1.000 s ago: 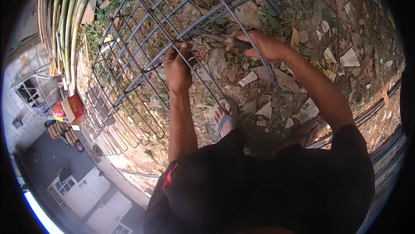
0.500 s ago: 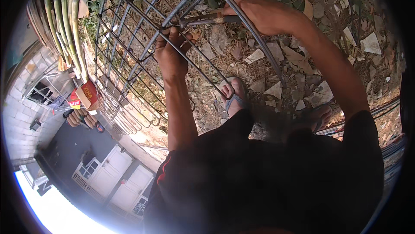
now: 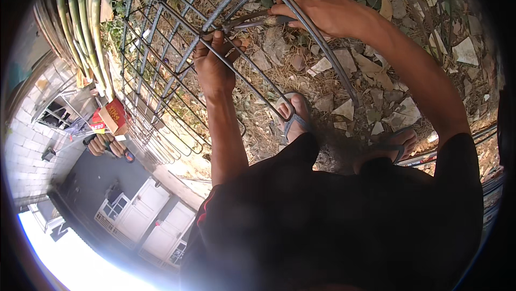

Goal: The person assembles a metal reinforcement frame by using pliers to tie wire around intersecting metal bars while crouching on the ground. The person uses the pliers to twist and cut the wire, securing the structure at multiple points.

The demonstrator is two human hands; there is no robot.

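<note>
Left hand [image 3: 214, 68] stays clenched on the rebar cage [image 3: 161, 49]; right hand [image 3: 317, 8] has shifted farther, gripping probably a tying tool [image 3: 252, 21].

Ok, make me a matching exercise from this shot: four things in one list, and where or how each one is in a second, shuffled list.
Things:
1. left hand
2. right hand
3. red box
4. sandalled foot

States:
A. on rubble, below the bars
B. fist closed on a thin bar
C. on the ledge at left
D. holding a tool on a curved bar

Pairs: 1-B, 2-D, 3-C, 4-A
</note>
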